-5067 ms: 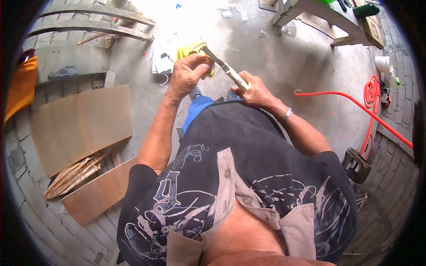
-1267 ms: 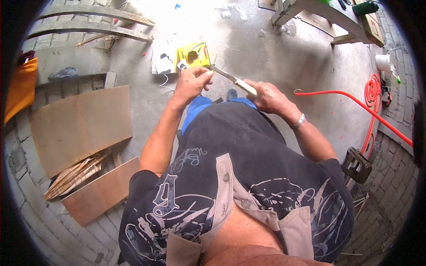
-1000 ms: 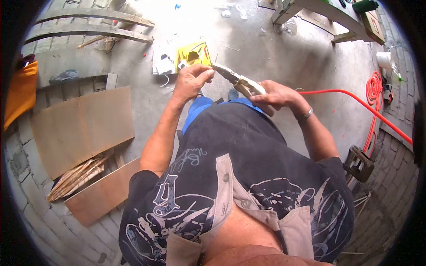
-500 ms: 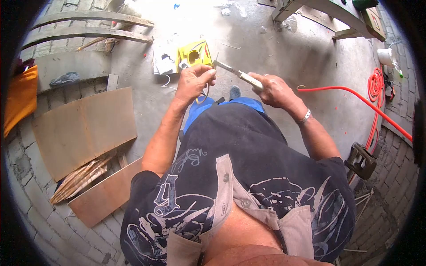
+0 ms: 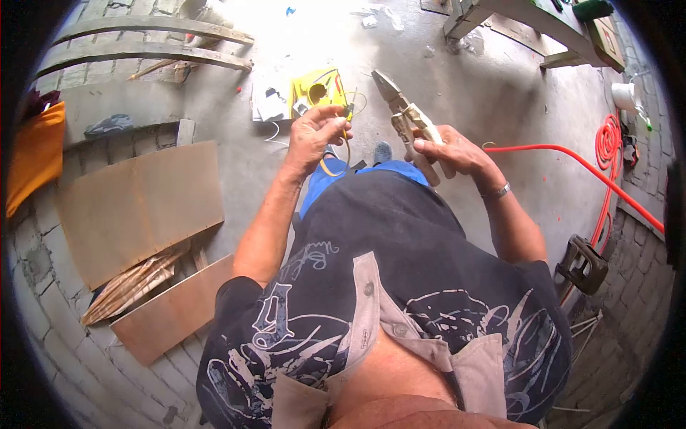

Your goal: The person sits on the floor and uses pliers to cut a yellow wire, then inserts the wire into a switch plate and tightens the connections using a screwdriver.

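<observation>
My left hand (image 5: 314, 139) is closed, with thumb and fingers pinching a thin yellow wire (image 5: 348, 151). The wire hangs in a curve below the fingers, and another thin loop stands out by the fingertips. A small dark piece sits at the fingertips; what it is I cannot make out. In my right hand (image 5: 454, 149) is a pair of combination pliers (image 5: 389, 91) with pale handles, its jaws pointing up and to the left. The pliers are apart from the wire. Beyond my left hand a yellow box (image 5: 303, 86) lies on the floor beside a white item (image 5: 271, 107).
An orange-red hose (image 5: 554, 148) runs along the right to a coil (image 5: 607, 143). A wooden bench (image 5: 514, 18) stands at upper right. Boards (image 5: 143, 207) lie at left, near wooden rails (image 5: 150, 53). A metal piece (image 5: 582, 264) is by my right elbow.
The pliers have moved away from the wire, turned more upright and now show their handles. My left hand still pinches the wire and has shifted slightly right.
</observation>
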### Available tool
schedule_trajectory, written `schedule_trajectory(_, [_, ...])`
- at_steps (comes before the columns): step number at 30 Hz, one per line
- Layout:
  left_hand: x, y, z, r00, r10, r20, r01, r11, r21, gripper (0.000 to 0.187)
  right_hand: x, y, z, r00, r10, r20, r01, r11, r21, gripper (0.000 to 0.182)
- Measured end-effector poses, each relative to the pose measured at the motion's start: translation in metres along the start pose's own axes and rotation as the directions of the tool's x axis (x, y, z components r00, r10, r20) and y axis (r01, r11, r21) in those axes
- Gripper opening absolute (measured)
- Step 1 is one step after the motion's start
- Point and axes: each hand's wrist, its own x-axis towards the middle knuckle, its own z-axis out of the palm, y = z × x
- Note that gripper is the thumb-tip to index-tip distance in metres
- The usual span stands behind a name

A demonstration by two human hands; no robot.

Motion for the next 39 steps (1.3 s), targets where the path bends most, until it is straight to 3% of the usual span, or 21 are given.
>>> schedule_trajectory(9, [-0.001,-0.001,0.011,0.999,-0.003,-0.045,0.003,1.0,-0.007,0.028,0.008,0.012,0.008,0.999,0.03,-0.019,-0.032,0.995,-0.099,0.053])
schedule_trajectory(11, [-0.003,0.0,0.016,0.999,0.013,-0.051,-0.013,1.0,0.0,0.029,0.011,0.015,0.017,0.986,-0.092,-0.141,0.076,0.991,-0.114,0.045])
schedule_trajectory(14, [-0.003,0.004,0.027,0.997,0.036,-0.071,-0.037,0.999,-0.006,0.03,0.032,0.025,0.024,0.985,-0.08,-0.152,0.075,0.996,-0.04,0.046])
schedule_trajectory(16, [0.002,0.005,0.032,0.994,0.076,-0.079,-0.084,0.991,-0.107,0.032,0.045,0.015,0.032,0.987,-0.099,-0.129,0.089,0.993,-0.077,0.048])
schedule_trajectory(18, [0.005,0.009,0.038,0.991,0.106,-0.077,-0.115,0.986,-0.124,0.031,0.052,0.002,0.044,0.983,-0.176,-0.045,0.182,0.943,0.277,0.049])
schedule_trajectory(19, [0.007,0.012,0.04,0.98,0.159,-0.122,-0.172,0.98,-0.104,0.032,0.054,-0.002,0.047,0.986,-0.163,0.016,0.141,0.894,0.426,0.051])
schedule_trajectory(22, [0.008,0.016,0.036,0.961,0.218,-0.172,-0.233,0.97,-0.074,0.033,0.056,-0.012,0.049,0.991,-0.133,0.022,0.109,0.884,0.455,0.051])
schedule_trajectory(25, [0.004,0.022,0.031,0.979,-0.004,-0.204,-0.071,0.93,-0.362,0.022,0.058,-0.013,0.05,0.989,-0.133,-0.064,0.147,0.874,0.463,0.05])
schedule_trajectory(27, [0.003,0.021,0.025,0.986,-0.051,-0.158,-0.029,0.885,-0.465,0.026,0.059,-0.008,0.051,0.985,-0.07,-0.158,0.146,0.828,0.541,0.047])
schedule_trajectory(30, [0.003,0.018,0.021,0.989,-0.129,-0.076,0.057,0.793,-0.607,0.036,0.065,0.002,0.053,0.973,-0.126,-0.194,0.221,0.756,0.617,0.046])
schedule_trajectory(33, [0.006,0.013,0.019,0.984,-0.176,0.028,0.139,0.662,-0.737,0.042,0.065,0.002,0.051,0.98,-0.106,-0.166,0.188,0.759,0.623,0.051])
schedule_trajectory(37, [0.002,0.017,0.019,0.992,-0.081,0.098,0.127,0.662,-0.739,0.043,0.064,0.003,0.056,0.98,-0.073,-0.187,0.179,0.739,0.65,0.055])
schedule_trajectory(39, [0.0,0.016,0.027,0.996,0.009,-0.083,-0.044,0.902,-0.429,0.038,0.065,0.005,0.056,0.975,-0.082,-0.207,0.197,0.747,0.635,0.051])
